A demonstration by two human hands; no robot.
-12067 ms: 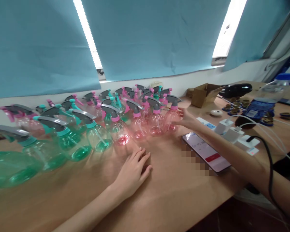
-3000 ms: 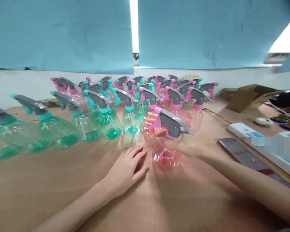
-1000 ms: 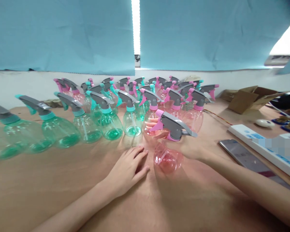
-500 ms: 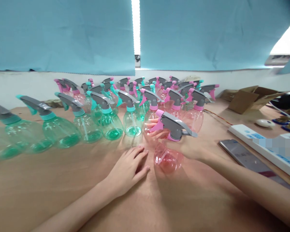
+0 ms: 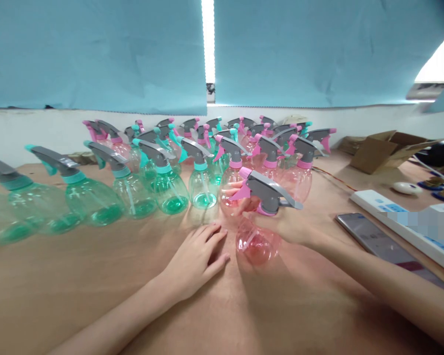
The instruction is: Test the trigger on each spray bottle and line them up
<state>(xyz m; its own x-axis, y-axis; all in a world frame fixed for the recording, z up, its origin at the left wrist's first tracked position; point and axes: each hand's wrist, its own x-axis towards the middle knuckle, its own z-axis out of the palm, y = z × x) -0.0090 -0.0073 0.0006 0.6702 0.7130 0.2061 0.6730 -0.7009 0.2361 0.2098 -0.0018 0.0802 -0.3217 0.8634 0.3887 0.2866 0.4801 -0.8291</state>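
My left hand (image 5: 194,259) lies flat on the table, its fingers stretched out and slightly apart, holding nothing. Close to its fingertips a pink spray bottle (image 5: 258,244) stands upright, with a grey head (image 5: 268,190) and a pink trigger and collar. My right hand (image 5: 246,204) is behind this bottle, partly hidden by the head and trigger. Its visible fingers reach leftward, apart from each other; I cannot tell whether they touch the bottle. Beyond them is another pink spray bottle (image 5: 231,175), in line with a green spray bottle (image 5: 202,185).
Green bottles (image 5: 94,204) run along the left, with several more pink and green ones packed behind. To the right lie a phone (image 5: 385,246), a white power strip (image 5: 377,204), a white mouse (image 5: 406,188) and an open cardboard box (image 5: 377,153). Blue cloth (image 5: 96,54) hangs at the back.
My right hand's fingers have shifted and bent slightly behind the near pink bottle. My left hand and the bottles stay in place.
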